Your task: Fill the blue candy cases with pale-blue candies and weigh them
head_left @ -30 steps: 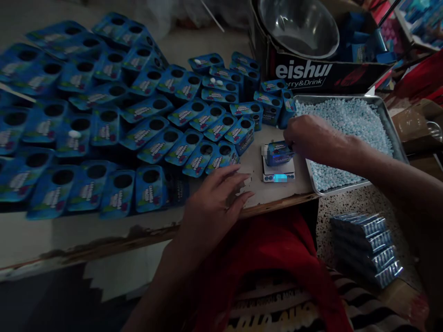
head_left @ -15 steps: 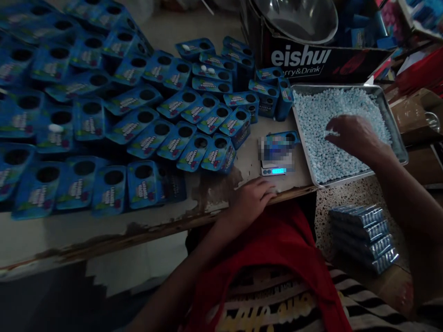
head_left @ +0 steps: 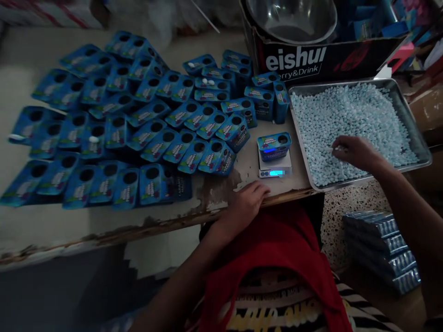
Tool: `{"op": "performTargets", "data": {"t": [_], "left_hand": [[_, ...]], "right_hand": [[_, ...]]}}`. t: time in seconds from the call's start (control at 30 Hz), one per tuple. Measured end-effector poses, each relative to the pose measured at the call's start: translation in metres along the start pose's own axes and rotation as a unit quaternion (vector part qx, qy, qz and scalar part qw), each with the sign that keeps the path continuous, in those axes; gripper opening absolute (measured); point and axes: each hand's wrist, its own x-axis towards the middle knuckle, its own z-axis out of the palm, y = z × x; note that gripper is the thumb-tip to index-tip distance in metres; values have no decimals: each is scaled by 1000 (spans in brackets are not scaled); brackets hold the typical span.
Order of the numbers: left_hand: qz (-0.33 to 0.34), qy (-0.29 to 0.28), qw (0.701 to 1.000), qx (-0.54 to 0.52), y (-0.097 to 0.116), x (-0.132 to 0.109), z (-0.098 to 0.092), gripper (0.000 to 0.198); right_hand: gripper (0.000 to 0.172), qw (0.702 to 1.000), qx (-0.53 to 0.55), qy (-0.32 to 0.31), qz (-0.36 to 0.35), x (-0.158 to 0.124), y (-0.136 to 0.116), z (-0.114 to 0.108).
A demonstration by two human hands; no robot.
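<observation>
A small blue tin (head_left: 274, 145) with a round hole in its lid sits on a little white scale (head_left: 275, 167) whose display glows blue. My left hand (head_left: 246, 204) rests at the table's front edge just below the scale, fingers loosely curled, holding nothing. My right hand (head_left: 353, 152) lies in a metal tray (head_left: 417, 133) full of pale blue pellets (head_left: 349, 115), fingertips pinched together among them. Whether a pellet is between the fingers is too small to see.
Several rows of the same blue tins (head_left: 148, 124) cover the worn table (head_left: 69, 226) to the left. A black carton (head_left: 304, 60) with a steel bowl (head_left: 290, 18) stands behind the tray. Wrapped blue packs (head_left: 380, 249) are stacked on the floor at the right.
My right hand let go of the tin on the scale and moved right into the pellet tray. My left hand drew back from the tins to the table edge.
</observation>
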Motion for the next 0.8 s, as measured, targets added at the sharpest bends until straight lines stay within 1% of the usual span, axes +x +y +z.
{"op": "performTargets", "data": {"t": [0.03,0.07,0.1,0.17,0.23,0.27,0.3,0.33,0.4,0.43,0.47,0.5,0.53,0.63,0.73,0.8], "left_hand": [[-11,31,999,-11,4,1,-8,19],[-21,66,997,-16,9,4,-18,17],[-28,103,994,-14,14,11,-30,15],[-28,167,986,5,25,34,-53,15],[-6,198,980,34,32,69,-70,15],[8,200,979,49,34,87,-74,14],[18,190,980,62,36,105,-76,12],[22,171,982,75,36,121,-76,9],[17,121,988,93,35,142,-72,9],[9,102,990,98,34,146,-70,10],[3,95,990,99,33,146,-70,11],[1,105,990,97,32,141,-72,10],[0,126,988,94,31,133,-76,11],[-10,193,977,92,26,101,-95,13],[-29,206,973,96,18,71,-110,14],[-35,214,972,95,12,59,-114,13]], "right_hand": [[14,995,91,2,35,1,2,-2],[15,981,182,-1,68,2,2,-3],[18,959,266,-7,99,3,2,-2],[22,904,401,-11,145,5,-2,1],[27,857,488,-8,164,7,-8,4],[30,842,514,-7,163,8,-12,4],[33,835,527,-11,155,9,-17,4],[35,837,529,-19,140,10,-22,3],[35,857,504,-54,96,12,-37,-1],[33,869,484,-74,70,13,-46,-3],[31,881,463,-92,41,15,-55,-5],[29,892,438,-109,10,17,-65,-7],[27,903,411,-124,-19,20,-75,-8],[20,936,304,-150,-95,31,-103,-10],[9,960,180,-150,-154,41,-127,-11],[4,967,107,-141,-184,46,-139,-12]]}}
